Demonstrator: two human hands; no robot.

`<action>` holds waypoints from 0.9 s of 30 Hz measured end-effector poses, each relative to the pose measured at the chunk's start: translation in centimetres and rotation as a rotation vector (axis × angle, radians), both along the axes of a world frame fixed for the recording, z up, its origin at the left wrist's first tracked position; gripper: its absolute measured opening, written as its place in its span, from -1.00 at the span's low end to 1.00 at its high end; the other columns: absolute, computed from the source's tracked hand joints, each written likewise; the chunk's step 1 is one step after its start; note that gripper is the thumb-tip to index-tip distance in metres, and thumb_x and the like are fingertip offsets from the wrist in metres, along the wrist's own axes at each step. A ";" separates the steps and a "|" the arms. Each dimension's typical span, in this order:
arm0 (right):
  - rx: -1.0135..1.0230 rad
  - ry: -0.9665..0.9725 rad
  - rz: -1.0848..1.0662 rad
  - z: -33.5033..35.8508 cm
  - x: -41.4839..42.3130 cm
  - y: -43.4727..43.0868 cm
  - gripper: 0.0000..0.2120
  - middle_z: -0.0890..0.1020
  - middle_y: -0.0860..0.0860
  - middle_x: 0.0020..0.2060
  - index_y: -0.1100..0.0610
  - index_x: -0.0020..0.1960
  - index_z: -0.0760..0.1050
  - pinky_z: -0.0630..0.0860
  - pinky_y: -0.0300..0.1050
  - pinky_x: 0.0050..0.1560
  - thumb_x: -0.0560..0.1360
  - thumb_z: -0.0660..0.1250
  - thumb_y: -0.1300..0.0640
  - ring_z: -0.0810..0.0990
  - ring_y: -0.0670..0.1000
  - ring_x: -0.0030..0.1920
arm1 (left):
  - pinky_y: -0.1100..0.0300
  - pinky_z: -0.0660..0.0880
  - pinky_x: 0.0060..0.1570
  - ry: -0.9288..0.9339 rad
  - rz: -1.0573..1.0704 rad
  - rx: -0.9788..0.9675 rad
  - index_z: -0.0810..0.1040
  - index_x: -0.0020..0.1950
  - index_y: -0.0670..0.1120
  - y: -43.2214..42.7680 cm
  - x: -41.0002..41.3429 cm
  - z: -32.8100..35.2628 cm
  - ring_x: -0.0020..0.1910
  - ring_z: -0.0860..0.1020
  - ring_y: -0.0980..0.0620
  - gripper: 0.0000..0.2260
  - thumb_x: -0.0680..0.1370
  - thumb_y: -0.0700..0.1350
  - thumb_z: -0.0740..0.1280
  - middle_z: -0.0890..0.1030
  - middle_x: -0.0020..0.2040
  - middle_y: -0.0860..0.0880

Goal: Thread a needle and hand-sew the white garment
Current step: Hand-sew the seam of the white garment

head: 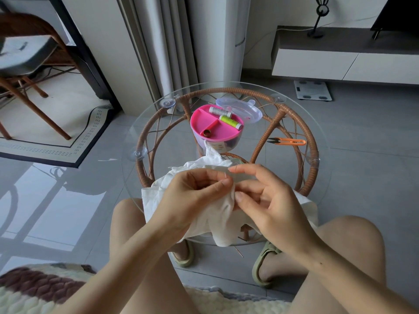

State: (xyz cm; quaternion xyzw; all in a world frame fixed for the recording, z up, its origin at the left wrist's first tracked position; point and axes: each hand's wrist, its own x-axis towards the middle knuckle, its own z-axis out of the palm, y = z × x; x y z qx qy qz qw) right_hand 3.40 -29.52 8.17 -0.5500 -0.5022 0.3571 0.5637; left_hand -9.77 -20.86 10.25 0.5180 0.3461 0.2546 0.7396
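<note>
The white garment (210, 214) lies bunched over the near edge of the round glass table (326, 137) and hangs toward my knees. My left hand (192, 196) pinches a fold of the cloth between thumb and fingers. My right hand (265, 196) meets it from the right, its fingertips pinched together at the same fold. The needle and thread are too small to make out between the fingers.
A pink sewing box (215, 128) with a white spool (220, 111), a green spool (230, 121) and a thimble (206, 132) stands mid-table, its clear lid (240, 108) behind it. Orange thread snips (288, 141) lie at the right. A wicker chair (27, 64) stands far left.
</note>
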 end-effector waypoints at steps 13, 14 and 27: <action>0.181 0.140 -0.137 2.3 1.4 -0.3 -0.93 0.69 0.01 -0.05 0.15 -0.08 0.51 0.48 -0.25 0.11 0.49 0.34 0.14 0.63 -0.01 0.08 | 0.21 0.55 -0.27 0.002 0.102 -0.149 0.64 -0.27 -0.08 0.4 -0.2 -0.4 -0.31 0.59 0.02 -0.97 0.34 -0.14 0.41 0.62 -0.30 -0.07; 0.171 0.237 -0.112 2.7 1.8 -0.4 -0.89 0.69 0.05 -0.09 0.18 -0.10 0.48 0.50 -0.19 0.11 0.49 0.33 0.13 0.65 0.05 0.06 | 0.20 0.55 -0.26 0.003 0.080 -0.163 0.63 -0.26 -0.09 0.5 -0.3 -0.3 -0.30 0.58 0.01 -0.97 0.35 -0.14 0.41 0.61 -0.29 -0.08; 0.060 -0.066 -0.095 2.8 4.2 2.2 -0.86 0.38 -0.16 -0.50 0.11 -0.06 0.54 0.22 -0.32 -0.40 0.59 0.22 0.22 0.25 -0.16 -0.45 | 0.21 0.25 -0.25 0.048 -0.126 0.118 0.57 -0.41 -0.03 3.8 0.2 4.8 -0.39 0.36 0.13 -0.86 0.35 -0.15 0.30 0.48 -0.41 0.04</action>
